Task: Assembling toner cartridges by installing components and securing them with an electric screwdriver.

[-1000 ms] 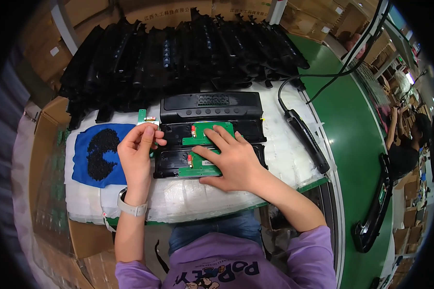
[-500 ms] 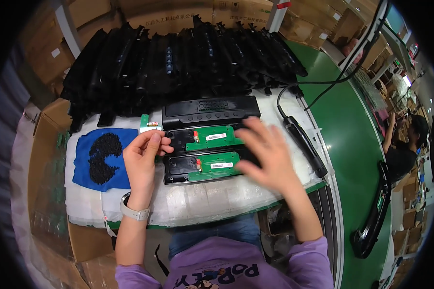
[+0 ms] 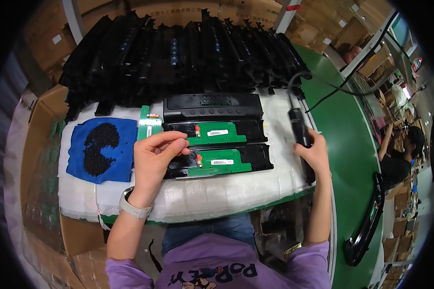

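My right hand (image 3: pixel 317 153) is closed around a black corded electric screwdriver (image 3: pixel 298 123) at the right side of the padded table. My left hand (image 3: pixel 156 156) pinches thumb and fingers together over the left ends of two black plastic housings; anything between the fingertips is too small to make out. Each housing carries a green circuit board, the nearer board (image 3: pixel 210 168) and the farther board (image 3: pixel 207 140), with a white label and a red connector. Left of my left hand lies a blue cloth (image 3: pixel 77 161) with a heap of small black screws (image 3: pixel 94 156).
Behind the two boards lies a black panel with round buttons (image 3: pixel 178 112). A loose green circuit board (image 3: pixel 143 115) sits beside it. Many black housings (image 3: pixel 154 62) are piled along the back. A cable (image 3: pixel 342 90) loops at the right, and another person (image 3: pixel 395 156) works beyond.
My right hand has moved right from above the boards and taken hold of the electric screwdriver, whose upper end is raised. My left hand stays pinched, slightly farther right and nearer.
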A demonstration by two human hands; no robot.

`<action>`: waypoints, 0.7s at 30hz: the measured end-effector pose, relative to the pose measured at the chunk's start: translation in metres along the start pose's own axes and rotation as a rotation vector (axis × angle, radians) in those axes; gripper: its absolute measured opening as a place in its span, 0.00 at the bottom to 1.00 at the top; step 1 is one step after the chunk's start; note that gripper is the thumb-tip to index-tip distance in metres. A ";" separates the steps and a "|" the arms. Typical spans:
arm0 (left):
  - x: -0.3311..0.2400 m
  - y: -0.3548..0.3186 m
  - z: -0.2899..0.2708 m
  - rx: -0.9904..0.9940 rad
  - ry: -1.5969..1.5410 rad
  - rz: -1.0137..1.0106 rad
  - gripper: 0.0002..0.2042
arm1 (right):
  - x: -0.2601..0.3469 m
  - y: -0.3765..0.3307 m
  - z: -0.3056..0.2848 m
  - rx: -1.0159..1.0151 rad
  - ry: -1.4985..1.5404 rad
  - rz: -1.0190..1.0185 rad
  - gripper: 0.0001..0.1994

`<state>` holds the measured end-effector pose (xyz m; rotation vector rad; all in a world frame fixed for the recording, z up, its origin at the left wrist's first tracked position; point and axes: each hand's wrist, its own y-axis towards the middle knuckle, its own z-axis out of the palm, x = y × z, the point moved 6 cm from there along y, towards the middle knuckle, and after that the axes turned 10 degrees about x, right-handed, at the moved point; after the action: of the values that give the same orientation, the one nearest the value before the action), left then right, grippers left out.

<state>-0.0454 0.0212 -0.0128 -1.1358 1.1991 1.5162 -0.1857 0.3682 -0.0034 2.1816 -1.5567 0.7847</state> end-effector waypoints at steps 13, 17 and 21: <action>0.001 -0.002 0.010 0.102 -0.269 -0.104 0.10 | 0.242 0.022 0.016 0.433 1.681 -0.957 0.23; 0.005 -0.002 0.000 0.077 -0.325 -0.091 0.09 | 0.249 0.029 0.031 0.390 1.698 -1.019 0.18; 0.005 -0.003 -0.001 0.086 -0.336 -0.119 0.08 | 0.241 0.035 0.041 0.393 1.662 -0.953 0.17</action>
<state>-0.0432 0.0215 -0.0184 -0.8395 0.9416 1.4795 -0.1496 0.1525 0.1114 1.1918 0.4231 1.7617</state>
